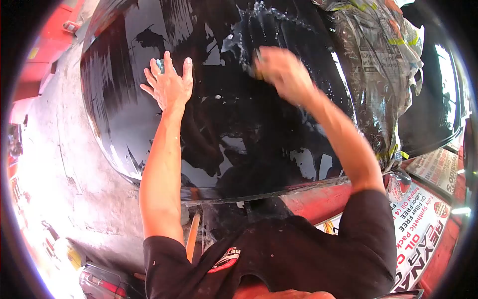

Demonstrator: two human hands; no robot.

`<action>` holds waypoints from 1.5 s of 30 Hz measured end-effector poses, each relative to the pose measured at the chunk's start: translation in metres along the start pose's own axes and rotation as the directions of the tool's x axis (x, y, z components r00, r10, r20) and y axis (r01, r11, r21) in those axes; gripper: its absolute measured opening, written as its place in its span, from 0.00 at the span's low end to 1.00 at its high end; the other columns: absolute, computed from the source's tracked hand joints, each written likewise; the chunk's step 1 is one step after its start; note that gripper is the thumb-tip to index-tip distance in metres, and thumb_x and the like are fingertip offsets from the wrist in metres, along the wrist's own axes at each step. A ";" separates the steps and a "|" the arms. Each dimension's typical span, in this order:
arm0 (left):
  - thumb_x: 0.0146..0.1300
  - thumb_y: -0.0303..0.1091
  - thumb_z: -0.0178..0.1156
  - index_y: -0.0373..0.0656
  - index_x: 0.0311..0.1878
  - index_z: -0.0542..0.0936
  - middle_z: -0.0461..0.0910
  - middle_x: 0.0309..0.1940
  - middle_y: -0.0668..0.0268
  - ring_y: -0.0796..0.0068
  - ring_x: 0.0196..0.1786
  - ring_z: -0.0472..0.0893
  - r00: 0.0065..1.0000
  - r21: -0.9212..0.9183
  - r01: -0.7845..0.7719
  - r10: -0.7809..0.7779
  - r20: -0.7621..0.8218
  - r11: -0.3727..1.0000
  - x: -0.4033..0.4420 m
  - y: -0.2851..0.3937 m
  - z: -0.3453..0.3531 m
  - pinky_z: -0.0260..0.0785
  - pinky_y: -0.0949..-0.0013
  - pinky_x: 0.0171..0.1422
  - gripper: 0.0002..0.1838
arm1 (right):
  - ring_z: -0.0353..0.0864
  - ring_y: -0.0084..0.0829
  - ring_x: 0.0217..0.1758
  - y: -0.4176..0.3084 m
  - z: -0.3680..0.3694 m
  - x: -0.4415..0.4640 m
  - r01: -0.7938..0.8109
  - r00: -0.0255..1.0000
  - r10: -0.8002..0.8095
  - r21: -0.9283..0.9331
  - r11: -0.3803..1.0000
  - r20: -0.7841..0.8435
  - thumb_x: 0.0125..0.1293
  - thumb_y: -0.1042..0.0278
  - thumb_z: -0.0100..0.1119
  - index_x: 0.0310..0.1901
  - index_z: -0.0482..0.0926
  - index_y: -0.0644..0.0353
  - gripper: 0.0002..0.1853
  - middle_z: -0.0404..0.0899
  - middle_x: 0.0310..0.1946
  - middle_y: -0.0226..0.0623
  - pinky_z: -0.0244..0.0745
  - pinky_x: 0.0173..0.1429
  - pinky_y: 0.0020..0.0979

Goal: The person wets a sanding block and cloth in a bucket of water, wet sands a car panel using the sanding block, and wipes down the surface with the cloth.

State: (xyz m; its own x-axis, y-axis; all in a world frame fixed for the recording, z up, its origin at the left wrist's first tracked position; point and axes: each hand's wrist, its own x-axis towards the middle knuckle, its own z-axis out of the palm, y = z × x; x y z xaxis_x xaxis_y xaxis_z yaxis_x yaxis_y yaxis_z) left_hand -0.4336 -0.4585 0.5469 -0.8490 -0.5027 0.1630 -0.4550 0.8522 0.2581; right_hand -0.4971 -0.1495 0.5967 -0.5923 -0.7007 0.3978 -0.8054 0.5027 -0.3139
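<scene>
A glossy black car panel (209,164), wet and streaked, lies under both arms. My left hand (169,85) is spread over its left part, fingers apart; a small bluish-green piece (160,65) shows by the fingertips, and whether it is held is unclear. My right hand (281,72) is smeared by motion above the upper middle of the panel. Its fingers are curled in, with a bit of something yellowish at their edge that I cannot make out. Splashed water (241,37) and running drops mark the surface beside this hand.
Newspaper and clear plastic masking (371,65) cover the part right of the panel. Printed oil-change signs (423,224) stand at lower right. An orange pole (193,236) is near my body. Concrete floor (59,144) and red cabinets (42,60) lie left; another car (102,281) is at lower left.
</scene>
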 end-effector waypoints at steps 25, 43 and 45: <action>0.72 0.71 0.46 0.60 0.79 0.65 0.54 0.80 0.50 0.40 0.82 0.50 1.000 -0.006 -0.005 0.005 -0.005 1.000 -0.001 -0.001 0.000 0.40 0.27 0.80 0.39 | 0.79 0.45 0.62 -0.024 0.040 0.074 -0.011 1.000 0.011 -0.001 1.000 0.012 0.61 0.71 0.61 0.45 0.85 0.57 0.10 0.83 0.54 0.40 0.74 0.66 0.44; 0.72 0.69 0.46 0.58 0.79 0.65 0.55 0.80 0.49 0.38 0.82 0.50 1.000 -0.009 0.004 -0.004 0.005 1.000 -0.001 0.000 0.000 0.39 0.26 0.80 0.39 | 0.78 0.44 0.67 -0.047 -0.037 -0.067 -0.181 0.968 0.148 0.151 0.972 0.205 0.53 0.81 0.70 0.50 0.87 0.52 0.21 0.81 0.62 0.41 0.74 0.69 0.43; 0.72 0.69 0.47 0.58 0.78 0.66 0.55 0.80 0.49 0.38 0.82 0.51 0.999 -0.016 -0.020 0.019 -0.027 1.000 -0.001 0.000 0.000 0.39 0.26 0.80 0.39 | 0.78 0.46 0.67 -0.004 -0.020 -0.029 -0.100 0.993 0.099 0.006 0.995 0.065 0.56 0.79 0.68 0.51 0.88 0.49 0.20 0.81 0.62 0.39 0.73 0.70 0.43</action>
State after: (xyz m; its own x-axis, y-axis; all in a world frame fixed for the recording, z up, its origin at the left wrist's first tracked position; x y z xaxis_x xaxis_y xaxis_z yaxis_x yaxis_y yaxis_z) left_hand -0.4332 -0.4580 0.5464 -0.8502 -0.4898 0.1932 -0.4339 0.8596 0.2699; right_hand -0.4770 -0.1215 0.6041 -0.6666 -0.6789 0.3078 -0.7423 0.5668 -0.3573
